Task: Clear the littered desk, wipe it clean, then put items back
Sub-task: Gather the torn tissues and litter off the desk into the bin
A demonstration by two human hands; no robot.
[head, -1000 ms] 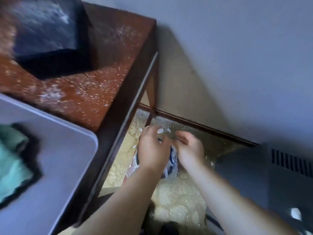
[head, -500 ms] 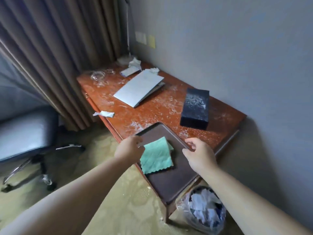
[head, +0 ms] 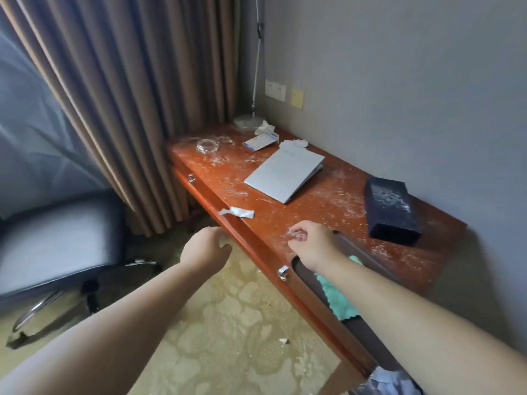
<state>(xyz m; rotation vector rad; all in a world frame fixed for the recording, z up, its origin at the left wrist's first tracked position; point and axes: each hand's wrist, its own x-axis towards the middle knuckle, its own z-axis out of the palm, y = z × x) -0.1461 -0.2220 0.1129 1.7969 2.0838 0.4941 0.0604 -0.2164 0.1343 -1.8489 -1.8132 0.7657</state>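
A reddish wooden surface (head: pixel 268 220) stands against a grey wall and runs from the lower right toward a curtained corner. White crumbs (head: pixel 346 195) and shreds are sprinkled all over its top. The right hand (head: pixel 312 245) reaches over the near front part, with fingers curled and thumb and fingertips pinching a small pale scrap (head: pixel 295 234) close to the wood. The left hand (head: pixel 206 249) hangs just off the front edge, over the carpet (head: pixel 228 323), with fingers loosely curled. Whether it holds anything cannot be told.

Under the right forearm lies a dark tray (head: pixel 368 256) carrying a teal cloth (head: pixel 339 303), both partly hidden by the arm. A torn white paper strip (head: pixel 238 212) lies at the front edge with one end overhanging. Further back a grey folder (head: pixel 285 173) lies flat. To its right, near the wall, sits a dark box (head: pixel 392 212) dusted with white.

At the far end are a glass ashtray (head: pixel 206 145), a small blue-and-white card (head: pixel 261 141), crumpled tissues (head: pixel 265 127) and a round lamp base (head: pixel 247 121) with a thin stem rising.

On the wall are a white socket plate (head: pixel 275 89) and a yellow note (head: pixel 297 98). A grey office chair (head: pixel 57 238) stands at the left before a brown curtain (head: pixel 142 95). A plastic bin bag (head: pixel 390 379) shows at the bottom edge. A white fleck (head: pixel 283 341) lies on the carpet.
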